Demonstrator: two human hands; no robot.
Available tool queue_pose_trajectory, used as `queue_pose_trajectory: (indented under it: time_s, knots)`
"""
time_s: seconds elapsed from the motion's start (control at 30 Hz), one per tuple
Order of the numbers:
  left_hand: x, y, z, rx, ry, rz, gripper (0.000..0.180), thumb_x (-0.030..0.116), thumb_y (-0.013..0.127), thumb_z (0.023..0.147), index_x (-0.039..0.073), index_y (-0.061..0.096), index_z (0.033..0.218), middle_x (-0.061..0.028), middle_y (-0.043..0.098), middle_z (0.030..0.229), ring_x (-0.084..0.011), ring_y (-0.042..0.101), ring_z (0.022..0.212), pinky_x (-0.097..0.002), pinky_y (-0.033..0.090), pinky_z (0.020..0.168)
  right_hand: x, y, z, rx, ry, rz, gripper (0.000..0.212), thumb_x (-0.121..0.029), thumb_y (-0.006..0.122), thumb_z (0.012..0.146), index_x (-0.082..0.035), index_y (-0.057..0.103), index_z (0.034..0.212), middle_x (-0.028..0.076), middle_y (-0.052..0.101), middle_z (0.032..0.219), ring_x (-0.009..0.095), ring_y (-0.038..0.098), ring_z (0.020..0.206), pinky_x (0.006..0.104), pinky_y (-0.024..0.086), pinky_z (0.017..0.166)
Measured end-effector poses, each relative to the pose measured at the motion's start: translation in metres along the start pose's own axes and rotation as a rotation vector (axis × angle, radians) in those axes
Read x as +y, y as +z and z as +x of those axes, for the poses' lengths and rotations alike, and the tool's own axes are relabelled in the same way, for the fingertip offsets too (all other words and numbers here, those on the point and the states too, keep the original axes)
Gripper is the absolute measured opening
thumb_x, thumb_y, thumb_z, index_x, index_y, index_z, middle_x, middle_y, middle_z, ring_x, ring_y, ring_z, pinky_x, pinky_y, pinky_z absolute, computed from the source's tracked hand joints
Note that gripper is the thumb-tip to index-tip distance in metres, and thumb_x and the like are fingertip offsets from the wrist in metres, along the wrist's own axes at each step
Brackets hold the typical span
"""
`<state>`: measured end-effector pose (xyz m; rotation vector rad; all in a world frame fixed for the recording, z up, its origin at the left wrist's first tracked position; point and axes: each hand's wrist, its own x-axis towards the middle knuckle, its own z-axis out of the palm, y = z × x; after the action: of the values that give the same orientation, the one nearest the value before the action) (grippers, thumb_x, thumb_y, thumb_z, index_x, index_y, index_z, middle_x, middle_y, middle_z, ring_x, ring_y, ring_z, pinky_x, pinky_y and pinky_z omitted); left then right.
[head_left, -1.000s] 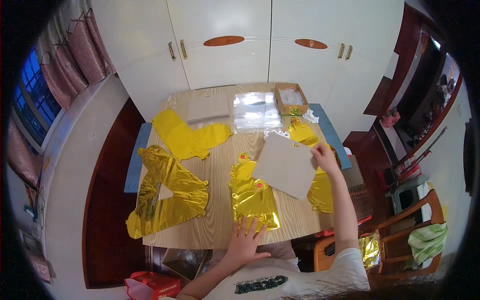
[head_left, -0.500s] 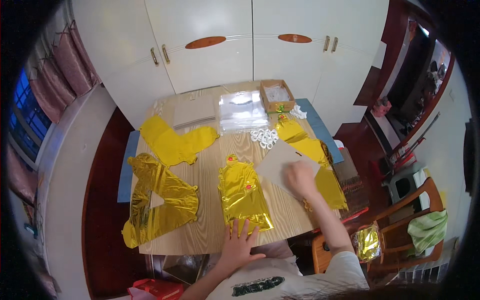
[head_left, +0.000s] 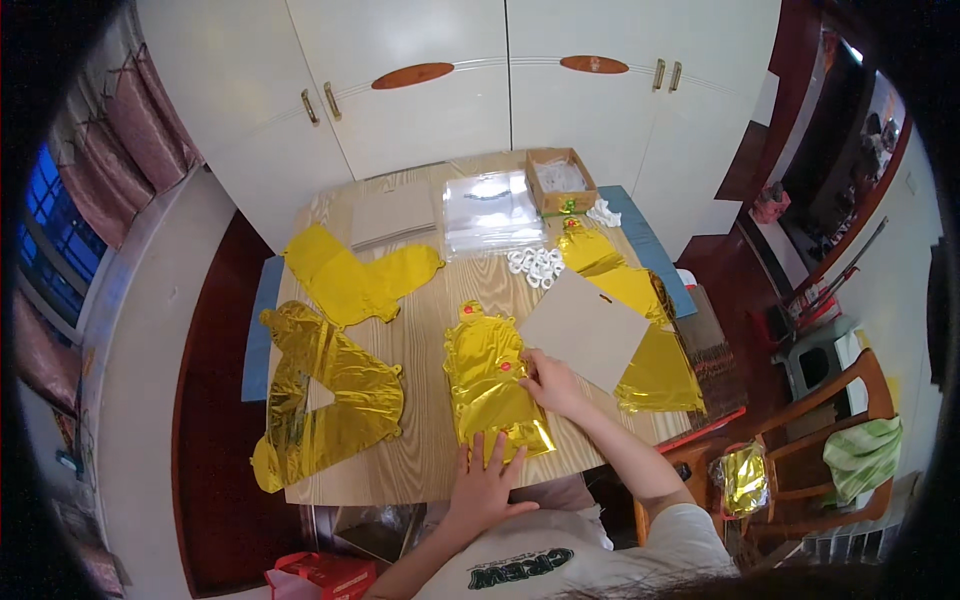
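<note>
- The worktop [head_left: 420, 470] is a wooden one, and it holds many flat shiny things. It stands in front of white cupboard doors.
- A big gold foil shape with a triangle hole [head_left: 325, 395] lies on the person's left side, well apart from both hands.
- The gold foil balloon [head_left: 492, 378] in the middle is the one the hands work on. It lies flat. Its long way runs from the person's belly out toward the cupboards, tipped a little.
- A grey card sheet [head_left: 585, 328] lies just to the right of the balloon, near the right hand.
- The left hand [head_left: 485, 485] rests at the near end of the balloon. Its fingers are spread out flat and press down. They grip nothing.
- The right hand [head_left: 555, 385] touches the balloon's right edge, about halfway along. Its fingers curl on the foil there, but I cannot tell if they pinch it.
- Both hands touch the balloon, which stretches away from the left hand.
</note>
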<state>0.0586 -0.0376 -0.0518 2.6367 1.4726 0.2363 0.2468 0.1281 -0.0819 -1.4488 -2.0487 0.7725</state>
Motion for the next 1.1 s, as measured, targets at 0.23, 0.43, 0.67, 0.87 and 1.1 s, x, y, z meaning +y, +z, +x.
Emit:
queue_pose_trajectory:
  time_s: [0.23, 0.43, 0.67, 0.87, 1.1]
  knots:
    - [-0.001, 0.002, 0.0, -0.01, -0.003, 0.002, 0.092, 0.075, 0.06, 0.072, 0.016, 0.047, 0.142, -0.0234, 0.035, 0.148, -0.0542, 0.031, 0.133, -0.0667, 0.026, 0.106, -0.007, -0.001, -0.004, -0.018, 0.033, -0.008, 0.039, -0.012, 0.066, 0.084, -0.007, 0.051, 0.119, 0.015, 0.066, 0.096, 0.033, 0.063, 0.097, 0.0453, 0.043, 0.087]
    - [-0.001, 0.001, 0.0, 0.001, -0.004, -0.004, 0.091, 0.074, 0.062, 0.071, 0.016, 0.049, 0.141, -0.0232, 0.035, 0.148, -0.0549, 0.03, 0.133, -0.0668, 0.026, 0.106, -0.016, 0.001, -0.025, 0.188, -0.318, -0.234, 0.044, -0.011, 0.066, 0.081, -0.003, 0.053, 0.122, 0.018, 0.056, 0.12, 0.035, 0.051, 0.117, 0.0489, 0.04, 0.095]
    - [-0.002, 0.003, 0.001, -0.065, -0.005, 0.002, 0.092, 0.073, 0.064, 0.07, 0.012, 0.051, 0.137, -0.0207, 0.038, 0.145, -0.0547, 0.03, 0.133, -0.0671, 0.025, 0.106, -0.04, 0.014, -0.075, -0.23, -0.471, -0.33, 0.058, -0.03, 0.055, 0.093, 0.004, 0.044, 0.138, 0.021, 0.041, 0.146, 0.035, 0.034, 0.14, 0.0458, 0.027, 0.116]
    - [-0.003, 0.003, 0.0, -0.036, 0.003, -0.016, 0.094, 0.075, 0.063, 0.071, 0.013, 0.047, 0.141, -0.0221, 0.035, 0.148, -0.0554, 0.027, 0.135, -0.0679, 0.022, 0.107, -0.029, 0.02, -0.063, -0.139, -0.357, -0.495, 0.066, -0.041, 0.046, 0.097, 0.004, 0.035, 0.145, 0.02, 0.034, 0.152, 0.033, 0.029, 0.143, 0.0479, 0.022, 0.117]
    - [-0.003, 0.005, 0.0, -0.061, -0.003, 0.004, 0.097, 0.075, 0.063, 0.07, 0.017, 0.043, 0.145, -0.0242, 0.033, 0.149, -0.0555, 0.026, 0.135, -0.0687, 0.02, 0.107, -0.02, 0.017, -0.042, -0.075, -0.223, -0.621, 0.07, -0.044, 0.039, 0.098, 0.003, 0.029, 0.148, 0.019, 0.029, 0.155, 0.03, 0.024, 0.146, 0.0484, 0.014, 0.118]
